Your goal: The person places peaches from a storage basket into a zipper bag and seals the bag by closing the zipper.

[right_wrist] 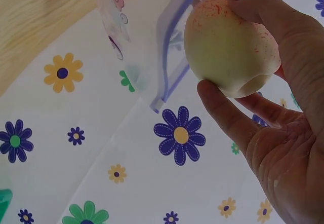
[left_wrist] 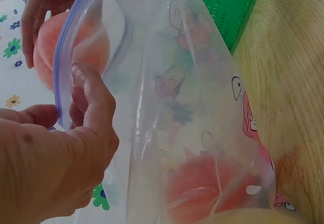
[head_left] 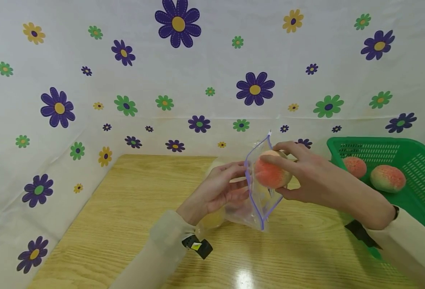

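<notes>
A clear zip bag (head_left: 243, 214) with a purple zip edge and pink cartoon prints stands with its mouth spread toward the right. My left hand (head_left: 216, 188) pinches the near side of that zip edge between thumb and fingers. At the mouth, my right hand (head_left: 315, 172) grips a pink and cream peach (head_left: 271, 176), fingers and thumb curled round its sides. Low in the bag, another pinkish peach (left_wrist: 202, 186) shows through the plastic. A pale yellow round shape (head_left: 212, 220) sits behind my left wrist, partly hidden; I cannot tell whether it is in the bag.
On the right stands a green perforated basket (head_left: 419, 192) with two peaches visible, one of them a pink and yellowish peach (head_left: 388, 178). My right forearm passes over its near left side. Behind the wooden table (head_left: 143, 192) hangs a white flowered cloth (head_left: 140, 76).
</notes>
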{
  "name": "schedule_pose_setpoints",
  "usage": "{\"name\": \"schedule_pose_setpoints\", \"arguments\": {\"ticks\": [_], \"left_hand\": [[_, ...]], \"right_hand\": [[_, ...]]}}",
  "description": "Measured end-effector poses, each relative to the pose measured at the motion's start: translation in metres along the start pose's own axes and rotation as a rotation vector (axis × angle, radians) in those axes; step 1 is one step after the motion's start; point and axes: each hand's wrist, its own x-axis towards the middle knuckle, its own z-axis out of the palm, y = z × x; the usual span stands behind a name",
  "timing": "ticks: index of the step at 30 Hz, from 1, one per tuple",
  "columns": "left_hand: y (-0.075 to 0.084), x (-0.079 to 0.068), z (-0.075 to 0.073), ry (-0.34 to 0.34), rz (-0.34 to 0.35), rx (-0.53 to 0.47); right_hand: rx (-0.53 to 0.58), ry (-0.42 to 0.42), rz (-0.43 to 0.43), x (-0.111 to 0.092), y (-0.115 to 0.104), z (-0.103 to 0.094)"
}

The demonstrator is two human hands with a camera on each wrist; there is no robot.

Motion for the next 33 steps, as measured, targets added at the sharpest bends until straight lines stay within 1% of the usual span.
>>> {"name": "schedule_pose_setpoints", "arguments": {"ticks": [4, 7, 9, 11, 15, 19, 24, 30, 33], "left_hand": [[0.0, -0.001, -0.001, 0.006, 0.006, -0.012], [0.001, -0.001, -0.002, 0.029, 0.013, -0.018], [0.002, -0.002, -0.003, 0.042, 0.022, -0.023], [0.003, -0.002, -0.003, 0.05, 0.032, -0.027], [0.006, -0.003, -0.004, 0.047, 0.043, -0.034], [0.007, -0.004, -0.004, 0.053, 0.046, -0.041], [0.008, -0.004, -0.005, 0.054, 0.054, -0.058], [0.01, -0.006, -0.007, 0.052, 0.057, -0.09], [0.011, -0.007, -0.009, 0.052, 0.057, -0.088]], "right_hand": [[0.019, 0.002, -0.003, 0.002, 0.003, 0.007], [0.032, -0.021, 0.01, 0.002, 0.003, 0.01], [0.047, -0.064, 0.038, 0.003, 0.003, 0.01], [0.055, -0.126, 0.076, 0.004, 0.003, 0.01], [0.052, -0.256, 0.148, 0.005, 0.002, 0.009], [0.04, -0.329, 0.182, 0.005, 0.003, 0.012], [0.042, -0.357, 0.209, 0.006, 0.003, 0.015], [0.022, -0.424, 0.263, 0.007, 0.003, 0.019], [0.027, -0.419, 0.258, 0.005, 0.004, 0.02]]}}
